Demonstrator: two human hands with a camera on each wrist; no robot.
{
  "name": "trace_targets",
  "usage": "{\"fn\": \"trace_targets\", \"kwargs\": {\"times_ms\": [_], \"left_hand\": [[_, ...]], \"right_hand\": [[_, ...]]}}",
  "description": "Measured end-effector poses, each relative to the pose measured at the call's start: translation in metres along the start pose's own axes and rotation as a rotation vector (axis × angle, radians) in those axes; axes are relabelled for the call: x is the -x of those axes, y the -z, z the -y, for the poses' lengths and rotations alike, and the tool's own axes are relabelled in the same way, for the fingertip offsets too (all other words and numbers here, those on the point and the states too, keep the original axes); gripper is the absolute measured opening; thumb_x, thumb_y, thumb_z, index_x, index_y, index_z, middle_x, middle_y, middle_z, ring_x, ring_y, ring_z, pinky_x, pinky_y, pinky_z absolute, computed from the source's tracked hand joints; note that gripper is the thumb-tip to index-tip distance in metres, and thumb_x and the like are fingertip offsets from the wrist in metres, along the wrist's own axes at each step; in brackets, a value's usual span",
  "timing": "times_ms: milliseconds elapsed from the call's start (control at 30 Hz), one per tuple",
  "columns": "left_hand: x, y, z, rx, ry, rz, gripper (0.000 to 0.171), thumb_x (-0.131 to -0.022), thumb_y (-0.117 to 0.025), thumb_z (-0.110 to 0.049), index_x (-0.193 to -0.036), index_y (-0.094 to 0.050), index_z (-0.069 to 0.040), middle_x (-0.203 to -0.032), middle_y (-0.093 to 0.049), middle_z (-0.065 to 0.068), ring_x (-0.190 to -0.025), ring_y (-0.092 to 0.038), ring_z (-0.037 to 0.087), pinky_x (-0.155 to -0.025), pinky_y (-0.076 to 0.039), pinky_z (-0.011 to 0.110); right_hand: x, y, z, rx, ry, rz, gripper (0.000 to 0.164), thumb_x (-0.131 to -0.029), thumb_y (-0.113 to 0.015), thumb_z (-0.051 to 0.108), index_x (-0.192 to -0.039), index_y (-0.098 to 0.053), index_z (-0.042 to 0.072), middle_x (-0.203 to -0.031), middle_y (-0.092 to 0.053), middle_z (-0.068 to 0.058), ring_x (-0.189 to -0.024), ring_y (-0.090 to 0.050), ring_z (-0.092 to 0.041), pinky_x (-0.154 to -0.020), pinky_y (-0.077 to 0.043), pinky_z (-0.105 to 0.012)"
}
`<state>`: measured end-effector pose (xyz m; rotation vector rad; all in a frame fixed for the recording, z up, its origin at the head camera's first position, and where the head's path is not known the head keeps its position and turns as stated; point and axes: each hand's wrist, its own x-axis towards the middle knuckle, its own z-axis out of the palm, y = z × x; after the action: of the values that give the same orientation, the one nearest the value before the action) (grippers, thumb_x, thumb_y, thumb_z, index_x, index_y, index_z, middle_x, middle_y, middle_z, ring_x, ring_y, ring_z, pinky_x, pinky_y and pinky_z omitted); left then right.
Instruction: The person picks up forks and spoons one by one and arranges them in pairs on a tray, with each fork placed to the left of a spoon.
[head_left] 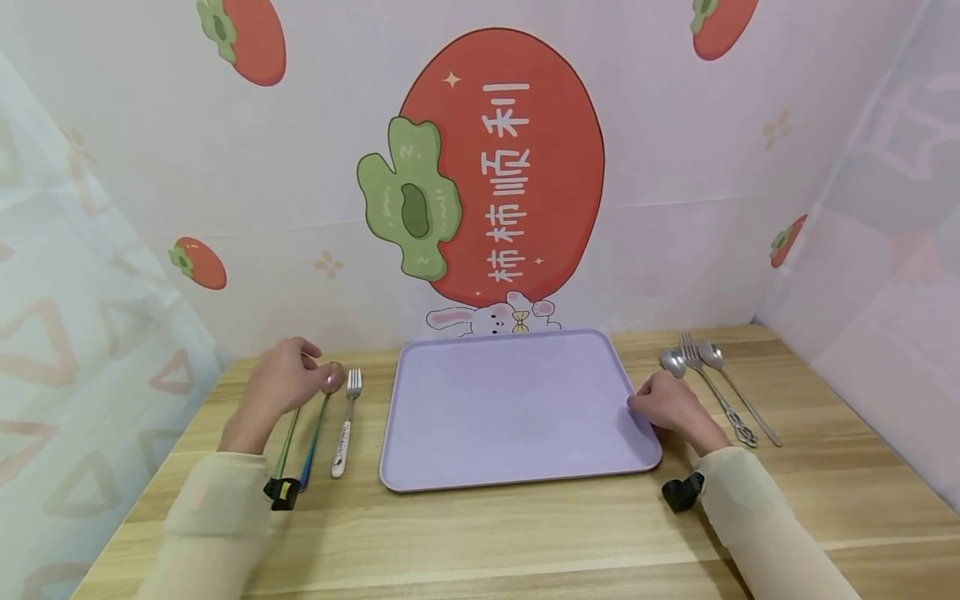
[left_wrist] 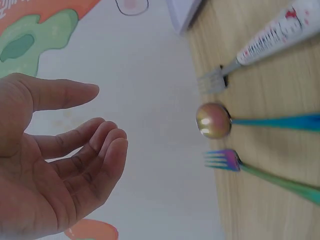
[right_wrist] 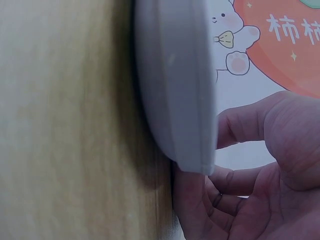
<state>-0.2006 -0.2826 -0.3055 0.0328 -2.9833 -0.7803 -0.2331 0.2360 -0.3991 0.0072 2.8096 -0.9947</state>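
A lilac rectangular tray [head_left: 510, 408] lies on the wooden table. My right hand [head_left: 671, 404] pinches its right edge; in the right wrist view the thumb is over the rim [right_wrist: 187, 90] and the fingers lie beneath. To the left, my left hand [head_left: 281, 379] hovers with loosely bent fingers, thumb apart, holding nothing. Close by lie an iridescent spoon [left_wrist: 214, 121], a rainbow-coloured fork [left_wrist: 225, 159] and a fork with a white printed handle [left_wrist: 275, 40]. In the head view the left hand hides the rainbow fork's head.
Right of the tray lie a silver spoon [head_left: 672, 362], a fork with an ornate handle [head_left: 723, 400] and another spoon [head_left: 712, 356]. A printed cloth [head_left: 660, 250] hangs behind the table [head_left: 487, 533] and along both sides.
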Motion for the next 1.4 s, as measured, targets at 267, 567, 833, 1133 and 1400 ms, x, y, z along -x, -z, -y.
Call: {"fn": "trace_targets", "kwargs": {"times_ms": [267, 567, 833, 1133, 1400], "left_hand": [[-0.002, 0.008, 0.02, -0.018, 0.04, 0.047, 0.052, -0.093, -0.06, -0.023, -0.126, -0.052, 0.017, -0.114, -0.063, 0.034, -0.094, -0.066, 0.042, -0.077, -0.054, 0.052], [-0.003, 0.009, 0.035, -0.068, 0.068, 0.083, 0.055, -0.093, -0.062, -0.024, -0.125, -0.051, 0.019, -0.118, -0.06, 0.037, -0.101, -0.062, 0.051, -0.076, -0.054, 0.055], [-0.007, 0.007, 0.049, -0.112, 0.074, 0.129, 0.058, -0.093, -0.066, -0.029, -0.123, -0.053, 0.019, -0.124, -0.055, 0.041, -0.103, -0.06, 0.052, -0.075, -0.054, 0.054], [-0.013, -0.001, 0.065, -0.124, 0.088, 0.157, 0.032, -0.092, -0.063, -0.022, -0.067, -0.049, -0.007, -0.06, -0.043, 0.001, -0.054, -0.037, 0.014, -0.049, -0.033, 0.027], [-0.014, -0.009, 0.074, -0.141, 0.111, 0.198, 0.04, -0.089, -0.063, -0.02, -0.058, -0.038, -0.019, -0.054, -0.034, -0.007, -0.049, -0.031, 0.009, -0.047, -0.028, 0.023]], "right_hand": [[0.001, 0.0, -0.001, 0.006, 0.012, -0.004, 0.038, -0.087, -0.058, 0.013, -0.053, -0.042, 0.015, -0.048, -0.035, 0.006, -0.045, -0.04, -0.011, -0.045, -0.034, -0.024], [0.002, 0.001, -0.002, -0.003, 0.01, -0.004, 0.038, -0.088, -0.058, 0.013, -0.053, -0.042, 0.015, -0.049, -0.034, 0.005, -0.046, -0.038, -0.011, -0.045, -0.033, -0.024], [0.001, 0.0, -0.002, 0.001, 0.012, -0.013, 0.038, -0.088, -0.059, 0.014, -0.053, -0.042, 0.015, -0.049, -0.035, 0.005, -0.046, -0.04, -0.011, -0.045, -0.034, -0.024], [0.001, 0.0, 0.001, -0.008, 0.003, -0.01, 0.038, -0.088, -0.059, 0.013, -0.054, -0.043, 0.014, -0.049, -0.036, 0.005, -0.046, -0.041, -0.011, -0.045, -0.034, -0.024], [0.0, -0.002, 0.0, -0.008, -0.006, -0.013, 0.037, -0.088, -0.059, 0.014, -0.054, -0.043, 0.014, -0.05, -0.037, 0.004, -0.047, -0.042, -0.012, -0.046, -0.035, -0.024]]}}
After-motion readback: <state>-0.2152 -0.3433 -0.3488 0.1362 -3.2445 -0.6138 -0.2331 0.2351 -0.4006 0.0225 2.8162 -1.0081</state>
